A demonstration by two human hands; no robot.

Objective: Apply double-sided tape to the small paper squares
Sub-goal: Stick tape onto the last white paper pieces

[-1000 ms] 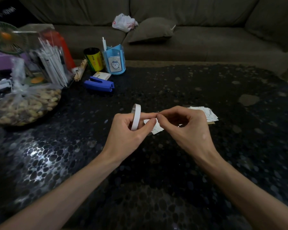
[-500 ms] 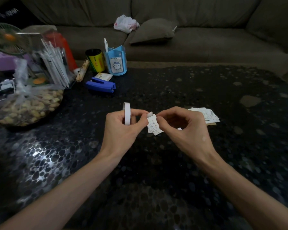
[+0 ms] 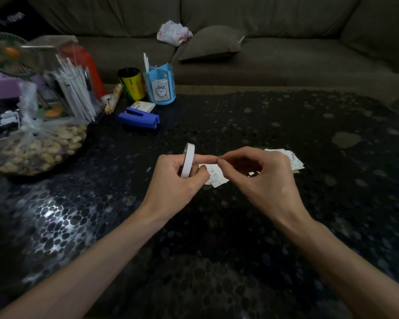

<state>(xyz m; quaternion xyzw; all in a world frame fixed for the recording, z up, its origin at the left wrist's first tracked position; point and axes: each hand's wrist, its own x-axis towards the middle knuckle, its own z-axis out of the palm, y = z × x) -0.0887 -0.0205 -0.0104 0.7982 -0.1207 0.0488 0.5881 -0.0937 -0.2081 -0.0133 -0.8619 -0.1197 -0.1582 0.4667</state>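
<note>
- Left hand curls round a thin white tape roll, a ring standing on edge, and its thumb presses a small printed paper square.
- Right hand, fingers curled, pinches at the left forefinger's tip, apparently on the tape's loose end, which is too small to confirm.
- Flat paper pile lies on the glossy pebble-patterned table.

The right hand has closed the gap to the left hand, meeting it again above the paper square.
</note>
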